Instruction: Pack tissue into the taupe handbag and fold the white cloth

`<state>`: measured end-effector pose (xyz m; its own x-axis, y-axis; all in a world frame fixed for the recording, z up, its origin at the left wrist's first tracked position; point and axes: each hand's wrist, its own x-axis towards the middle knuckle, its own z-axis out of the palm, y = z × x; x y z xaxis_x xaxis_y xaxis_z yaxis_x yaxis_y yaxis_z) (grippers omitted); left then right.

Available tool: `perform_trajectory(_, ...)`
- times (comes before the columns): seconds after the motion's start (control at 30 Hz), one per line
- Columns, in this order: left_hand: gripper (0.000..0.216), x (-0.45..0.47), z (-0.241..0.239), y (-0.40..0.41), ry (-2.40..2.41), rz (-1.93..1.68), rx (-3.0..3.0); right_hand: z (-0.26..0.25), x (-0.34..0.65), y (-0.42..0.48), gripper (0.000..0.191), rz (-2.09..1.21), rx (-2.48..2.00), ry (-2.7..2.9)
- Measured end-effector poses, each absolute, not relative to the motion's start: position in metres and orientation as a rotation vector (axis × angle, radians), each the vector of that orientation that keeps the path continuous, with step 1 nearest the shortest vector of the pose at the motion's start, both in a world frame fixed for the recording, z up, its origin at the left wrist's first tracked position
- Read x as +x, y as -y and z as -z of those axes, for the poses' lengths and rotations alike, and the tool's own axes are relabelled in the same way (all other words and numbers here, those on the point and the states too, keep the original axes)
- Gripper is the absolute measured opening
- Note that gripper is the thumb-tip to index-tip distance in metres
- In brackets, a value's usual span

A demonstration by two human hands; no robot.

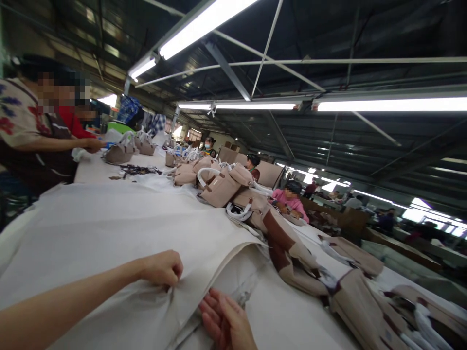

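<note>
Both hands work at the near edge of a stack of cloth (pixel 109 228), close under the camera. That stack is off-white, soft and matte, made of large thin sheets laid flat on the desk (pixel 288 316), with a loose curled edge on its right side where the upper sheets lift away from what lies beneath. The left hand (pixel 162 267) rests on top of the stack near that edge, its fingers (pixel 174 276) closed and pinching a fold of the top sheet, which wrinkles around the grip. The right hand (pixel 224 318) lies just right of the stack, palm up and fingers spread open, under the lifted edge and holding nothing; whether it touches the cloth cannot be told.

Right of the stack, a row of beige and brown bags (pixel 292 257) lies along the desk, too overlapped to count. Beyond the stack, a heap of beige bags with white handles (pixel 219 187) sits farther up the desk, again too bunched for a count. Left of the stack, two people stand at the desk, the nearer in a flowered top (pixel 18 121). Right of the far heap, one person in pink (pixel 292 201) sits. Three strip lights (pixel 390 104) hang overhead.
</note>
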<state>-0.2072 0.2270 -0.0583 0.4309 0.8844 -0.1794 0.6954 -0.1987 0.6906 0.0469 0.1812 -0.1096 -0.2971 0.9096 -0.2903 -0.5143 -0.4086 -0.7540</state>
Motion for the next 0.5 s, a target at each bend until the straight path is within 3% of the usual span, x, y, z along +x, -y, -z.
perform_trajectory(0.23,0.026,-0.203,0.063,-0.222,-1.334,-0.376,1.951,0.134,0.029,-0.196,0.075,-1.565,-1.166,0.963)
perform_trajectory(0.4,0.026,-0.202,0.061,-0.220,-1.350,-0.383,1.945,0.139,0.013,-0.207,0.024,-1.375,-1.344,1.202)
perform_trajectory(0.5,0.028,-0.205,0.062,-0.221,-1.368,-0.370,1.891,0.130,0.009,-0.203,0.028,-1.338,-1.401,1.167)
